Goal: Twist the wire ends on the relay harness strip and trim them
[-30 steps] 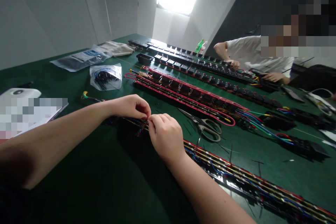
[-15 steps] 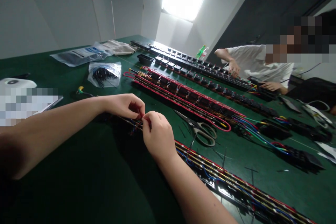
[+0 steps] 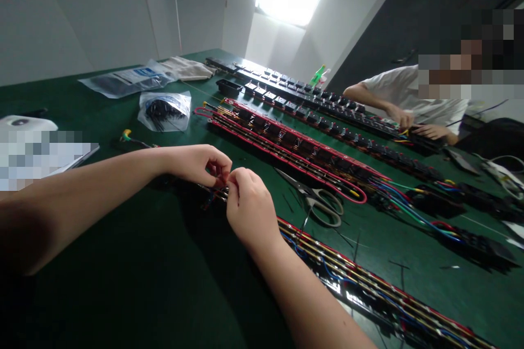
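On the table [image 3: 143, 278], a bag of black ties [image 3: 164, 112] lies left of upper centre, scissors [image 3: 311, 196] right of centre and a red-edged strip [image 3: 286, 144] above them. A person in a white top [image 3: 440, 109] sits at the upper right. The right hand [image 3: 254, 204] hides part of the wired strip [image 3: 380, 281], which runs under both hands from left of centre to the lower right. The left hand [image 3: 200, 163] and right hand each have fingertips pinched closed, meeting just above it; anything between them is too small to tell. A plastic bag [image 3: 126, 83], upper left, bears blue-and-white print, unreadable.
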`<act>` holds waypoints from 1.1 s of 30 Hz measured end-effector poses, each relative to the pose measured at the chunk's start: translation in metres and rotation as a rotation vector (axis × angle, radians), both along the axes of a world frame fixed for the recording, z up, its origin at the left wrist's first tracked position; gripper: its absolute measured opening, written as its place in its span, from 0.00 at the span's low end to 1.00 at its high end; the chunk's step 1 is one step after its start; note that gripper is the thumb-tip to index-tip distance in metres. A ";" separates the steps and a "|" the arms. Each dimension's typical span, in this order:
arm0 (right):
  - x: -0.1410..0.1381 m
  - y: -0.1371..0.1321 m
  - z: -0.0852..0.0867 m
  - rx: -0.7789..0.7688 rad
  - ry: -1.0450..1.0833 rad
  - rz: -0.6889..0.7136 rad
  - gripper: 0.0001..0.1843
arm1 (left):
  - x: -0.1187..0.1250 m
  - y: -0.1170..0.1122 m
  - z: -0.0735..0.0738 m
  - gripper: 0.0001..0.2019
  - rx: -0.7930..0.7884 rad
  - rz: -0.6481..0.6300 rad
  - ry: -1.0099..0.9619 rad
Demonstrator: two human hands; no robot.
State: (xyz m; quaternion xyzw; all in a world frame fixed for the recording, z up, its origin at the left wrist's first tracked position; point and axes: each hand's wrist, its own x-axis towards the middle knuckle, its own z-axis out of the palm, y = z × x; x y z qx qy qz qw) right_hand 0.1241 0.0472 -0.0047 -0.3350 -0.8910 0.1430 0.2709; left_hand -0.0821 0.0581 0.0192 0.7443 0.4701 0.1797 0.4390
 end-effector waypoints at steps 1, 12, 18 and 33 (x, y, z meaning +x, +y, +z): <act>0.000 0.000 0.000 -0.002 -0.007 0.007 0.10 | 0.000 0.000 0.000 0.06 -0.003 0.001 -0.004; -0.001 0.002 0.001 -0.056 0.040 -0.017 0.06 | -0.007 0.006 -0.004 0.09 -0.074 0.010 -0.067; 0.000 0.002 0.001 -0.053 0.037 -0.024 0.06 | -0.007 0.007 -0.003 0.09 -0.076 0.029 -0.047; -0.002 0.002 0.000 -0.012 -0.088 0.008 0.08 | -0.004 0.009 -0.005 0.10 -0.089 -0.029 -0.005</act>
